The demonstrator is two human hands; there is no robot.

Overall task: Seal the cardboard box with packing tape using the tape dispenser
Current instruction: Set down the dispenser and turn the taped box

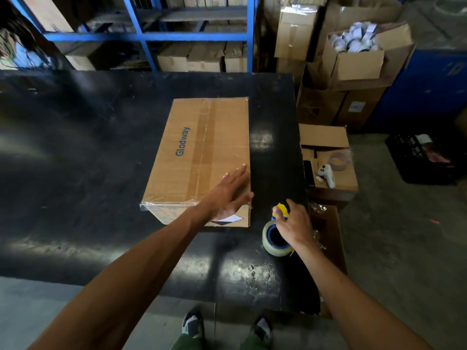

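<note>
Brown rectangular cardboard box [199, 157] printed "Glodway" in blue sits flat on the glossy black counter [88, 147], toward its right half, long axis running away from the person. Flaps closed; a strip of clear tape runs lengthwise down the top seam and wraps over the near left corner. Printed label and a black-and-white diamond mark on the near end face.

Just right of the box's near end, apart from it: yellow-and-blue tape dispenser [276, 234] with a roll of clear tape on a blue core, lying on the counter near the right edge. Counter between box and dispenser is bare.

Around it: off the counter's right edge, a low open carton [328, 157] carrying a white handheld controller [327, 175] and a spare clear tape roll [340, 160]. Black plastic crate [419, 160] on the floor further right. Stacked cartons behind, one open and full of white wrapped items [353, 41]. Blue steel shelving [151, 34] with more cartons beyond the far edge.

Grip: left hand [227, 195] lies flat on the box top at the near right corner, fingers straight and spread, thumb over the right edge, nothing clasped. Right hand [294, 224] is over the dispenser, fingers apart and curled loosely, covering the handle; can't tell whether it's touching it.
</note>
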